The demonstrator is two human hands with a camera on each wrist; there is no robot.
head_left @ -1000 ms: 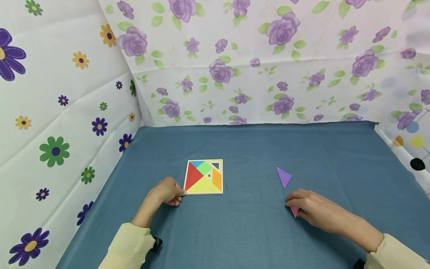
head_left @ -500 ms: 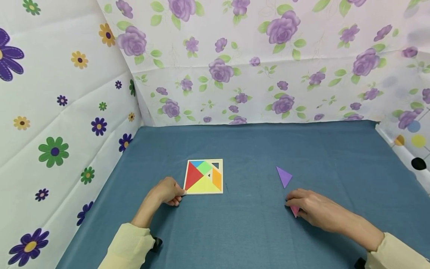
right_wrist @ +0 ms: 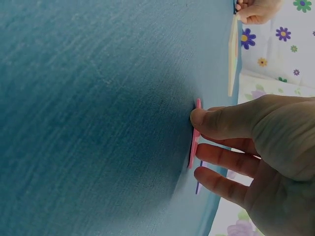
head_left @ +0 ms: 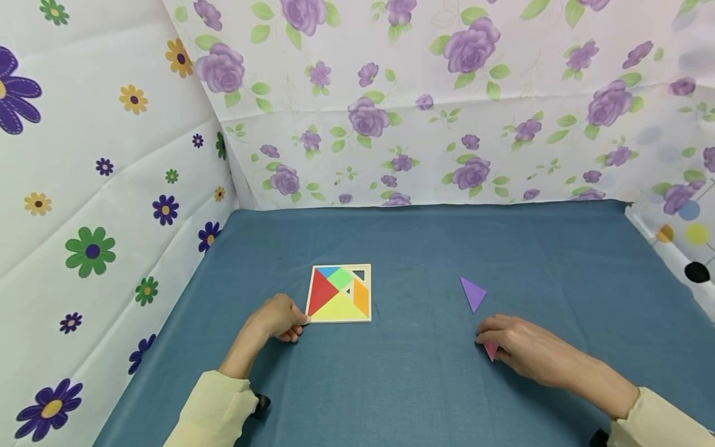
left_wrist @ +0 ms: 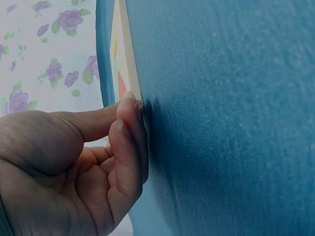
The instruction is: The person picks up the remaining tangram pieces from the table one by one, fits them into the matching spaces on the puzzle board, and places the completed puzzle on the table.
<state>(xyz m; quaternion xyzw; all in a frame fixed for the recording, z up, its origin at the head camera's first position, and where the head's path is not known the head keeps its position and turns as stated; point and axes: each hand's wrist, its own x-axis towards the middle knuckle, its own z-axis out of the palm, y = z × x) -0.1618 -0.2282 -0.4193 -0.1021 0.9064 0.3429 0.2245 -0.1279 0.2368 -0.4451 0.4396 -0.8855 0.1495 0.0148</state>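
On the blue cloth lies a square wooden tangram board (head_left: 341,321) holding red, blue, green, yellow and orange pieces; two triangular gaps show in its upper right area. My left hand (head_left: 282,318) pinches its near left corner, thumb on top and fingers curled at the edge, as the left wrist view (left_wrist: 74,167) also shows. To the right, my right hand (head_left: 525,347) holds a pink tangram piece (head_left: 490,351) between thumb and fingers, low at the cloth. Much of that piece is hidden under the fingers. Just beyond it lies a purple triangle (head_left: 473,294), untouched.
The blue cloth (head_left: 413,385) covers the whole table. A white sheet with purple roses (head_left: 368,118) hangs along the back, and another flowered sheet (head_left: 128,205) stands along the left side. Dark bands (head_left: 260,405) sit at the wrists.
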